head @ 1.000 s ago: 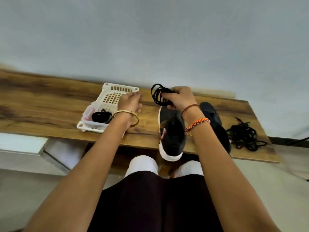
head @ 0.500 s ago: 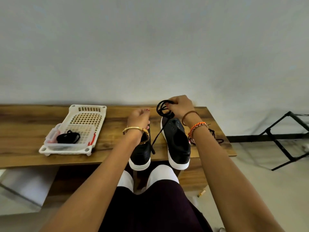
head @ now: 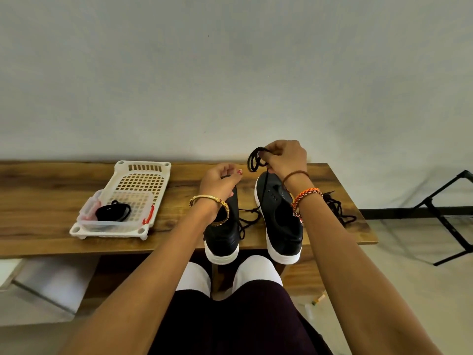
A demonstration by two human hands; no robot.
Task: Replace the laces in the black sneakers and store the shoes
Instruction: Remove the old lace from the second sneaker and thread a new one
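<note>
Two black sneakers with white soles stood side by side on the wooden worktop (head: pixel 51 201), toes over its near edge, seen from the single head view. The left sneaker (head: pixel 222 234) lay partly under the left wrist, which wore a gold bangle (head: pixel 208 201); the right sneaker (head: pixel 280 221) stood just beside it, its eyelets bare and its tongue showing. The right hand (head: pixel 285 157) was raised above the heel end of the right sneaker, its grip closed in a pinch on a coiled black lace (head: pixel 256 158), whose loops stuck out to the left of the fingers while one strand trailed down to the worktop between the two shoes. The left hand (head: pixel 220 179) hovered over the heel of the left sneaker with fingers loosely curled; whether its grip had hold of a strand could not be told. Behind the right forearm, a loose tangle of black laces (head: pixel 337 208) lay on the worktop near its right end. Well to the left sat a white perforated basket (head: pixel 143 175), and inside it a small clear tub (head: pixel 89 211) holding another bundled black lace (head: pixel 114 212). A black metal rack (head: pixel 445 201) stood on the floor to the right, and a pale wall rose behind the worktop.
</note>
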